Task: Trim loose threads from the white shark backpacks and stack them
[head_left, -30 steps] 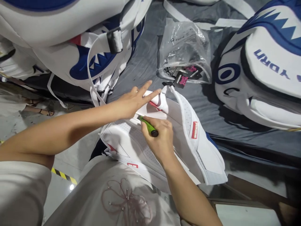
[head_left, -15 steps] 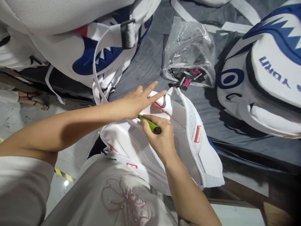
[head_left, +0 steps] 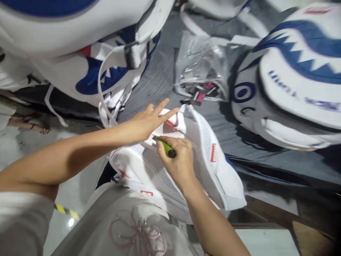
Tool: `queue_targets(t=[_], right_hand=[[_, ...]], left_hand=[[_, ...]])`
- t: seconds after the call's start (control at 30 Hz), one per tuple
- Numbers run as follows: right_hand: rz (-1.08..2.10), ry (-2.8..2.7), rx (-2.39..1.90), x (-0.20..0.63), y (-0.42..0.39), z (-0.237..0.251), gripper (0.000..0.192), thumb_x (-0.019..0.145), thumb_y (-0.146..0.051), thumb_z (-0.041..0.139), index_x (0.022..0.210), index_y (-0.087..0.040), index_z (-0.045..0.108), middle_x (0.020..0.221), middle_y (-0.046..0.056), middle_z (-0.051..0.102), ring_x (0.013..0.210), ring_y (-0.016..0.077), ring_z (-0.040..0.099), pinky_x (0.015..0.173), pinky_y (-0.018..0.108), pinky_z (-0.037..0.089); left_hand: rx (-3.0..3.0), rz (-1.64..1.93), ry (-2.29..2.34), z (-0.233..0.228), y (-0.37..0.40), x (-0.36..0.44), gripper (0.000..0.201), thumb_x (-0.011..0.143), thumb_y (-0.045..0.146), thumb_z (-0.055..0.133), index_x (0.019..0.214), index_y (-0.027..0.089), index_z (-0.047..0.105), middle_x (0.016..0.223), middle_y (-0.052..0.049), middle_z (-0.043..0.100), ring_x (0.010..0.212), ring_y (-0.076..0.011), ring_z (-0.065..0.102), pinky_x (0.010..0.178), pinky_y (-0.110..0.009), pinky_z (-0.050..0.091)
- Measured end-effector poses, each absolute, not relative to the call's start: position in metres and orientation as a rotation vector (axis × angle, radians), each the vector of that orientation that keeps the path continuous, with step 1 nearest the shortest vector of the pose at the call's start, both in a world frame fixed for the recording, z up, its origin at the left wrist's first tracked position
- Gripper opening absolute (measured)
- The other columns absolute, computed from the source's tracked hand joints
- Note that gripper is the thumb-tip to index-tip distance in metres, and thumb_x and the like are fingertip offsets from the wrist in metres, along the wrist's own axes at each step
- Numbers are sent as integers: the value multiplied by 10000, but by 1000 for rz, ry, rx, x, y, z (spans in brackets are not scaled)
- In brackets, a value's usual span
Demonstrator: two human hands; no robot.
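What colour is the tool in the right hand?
Bright green with a black end; the tool shows in the head view, gripped by the right hand.

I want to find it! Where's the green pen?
The green pen is mid-picture in the right hand, tip on the white backpack, just under the left hand.

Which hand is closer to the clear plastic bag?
Left. The left hand reaches toward the plastic bag, fingertips just below its bottom edge. The right hand sits lower, gripping the green tool.
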State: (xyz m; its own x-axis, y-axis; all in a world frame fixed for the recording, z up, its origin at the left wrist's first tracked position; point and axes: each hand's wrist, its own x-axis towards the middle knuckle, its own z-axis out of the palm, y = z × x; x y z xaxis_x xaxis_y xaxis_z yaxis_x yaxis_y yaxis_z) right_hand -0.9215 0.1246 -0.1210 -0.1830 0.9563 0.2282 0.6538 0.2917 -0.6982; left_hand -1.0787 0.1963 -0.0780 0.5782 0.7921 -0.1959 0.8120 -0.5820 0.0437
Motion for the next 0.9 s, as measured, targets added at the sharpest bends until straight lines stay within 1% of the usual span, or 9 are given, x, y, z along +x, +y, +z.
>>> queue_targets(t=[0.17, 0.23, 0.33, 0.43, 0.5, 0.6, 0.67, 0.8, 0.9], right_hand=[[750, -1961, -1389, -912, 123, -88, 113, 874, -232, 622, 850, -228, 732, 803, 3, 763, 798, 203, 705, 833, 367, 503], [739, -1902, -1285, -890, 126, -64, 130, 897, -229, 591, 902, -246, 719, 926, 4, 771, 911, 207, 707, 886, 375, 516], [406, -1756, -1254, -848, 161, -46, 210, 896, -168, 489, 955, -241, 677, 1151, 43, 735, 1107, 229, 667, 998, 420, 497], [187, -1866, -1792, -819, 231, -67, 273, 905, -147, 454, 1078, -178, 663, 1139, 98, 724, 1071, 223, 678, 942, 356, 515], [226, -1958, -2157, -816, 282, -94, 287, 964, -280, 498, 1165, -142, 651, 1169, 148, 708, 1079, 261, 679, 894, 361, 524], [214, -1961, -2308, -828, 338, -125, 472, 930, -458, 607, 1219, -85, 627, 1190, 228, 675, 1056, 318, 684, 838, 375, 531], [180, -1987, -2343, -837, 354, -137, 554, 889, -468, 668, 1267, -69, 599, 1229, 255, 646, 1052, 321, 683, 825, 361, 526], [137, -2173, -2305, -838, 347, -150, 299, 937, -269, 580, 1142, -77, 680, 1164, 243, 679, 1061, 298, 667, 830, 334, 492], [130, -2343, -2178, -827, 331, -157, 262, 938, -143, 489, 1039, -106, 728, 1083, 204, 719, 1138, 278, 616, 831, 307, 458]], left_hand=[[2672, -259, 1405, -79, 194, -1081, 1015, 770, -44, 442, 1611, 324, 11, 1686, -162, 35, 1303, -387, 469, 798, -384, 540], [2641, -267, 1403, -80, 195, -1079, 1052, 754, -68, 430, 1605, 357, -17, 1692, -141, 21, 1332, -389, 449, 809, -385, 540], [2580, -323, 1423, -77, 195, -1076, 1096, 715, -114, 397, 1603, 367, -29, 1696, -130, 10, 1340, -375, 443, 801, -363, 538], [2581, -364, 1436, -73, 195, -1073, 1093, 696, -130, 370, 1611, 331, -9, 1697, -136, 5, 1327, -361, 449, 790, -352, 540], [2587, -391, 1435, -73, 195, -1071, 1090, 690, -131, 375, 1614, 311, 1, 1698, -139, -4, 1337, -362, 444, 808, -358, 544], [2555, -439, 1440, -73, 198, -1070, 1105, 685, -124, 401, 1614, 316, -6, 1699, -135, -7, 1369, -365, 425, 837, -368, 551], [2547, -447, 1442, -74, 200, -1070, 1119, 679, -121, 411, 1612, 326, -16, 1700, -128, -4, 1383, -364, 417, 833, -362, 555], [2588, -434, 1434, -76, 201, -1071, 1115, 674, -130, 391, 1614, 319, -9, 1699, -133, 15, 1350, -347, 449, 824, -352, 554], [2600, -419, 1439, -78, 200, -1072, 1114, 668, -133, 389, 1614, 316, 10, 1697, -142, 35, 1338, -342, 459, 820, -349, 552]])
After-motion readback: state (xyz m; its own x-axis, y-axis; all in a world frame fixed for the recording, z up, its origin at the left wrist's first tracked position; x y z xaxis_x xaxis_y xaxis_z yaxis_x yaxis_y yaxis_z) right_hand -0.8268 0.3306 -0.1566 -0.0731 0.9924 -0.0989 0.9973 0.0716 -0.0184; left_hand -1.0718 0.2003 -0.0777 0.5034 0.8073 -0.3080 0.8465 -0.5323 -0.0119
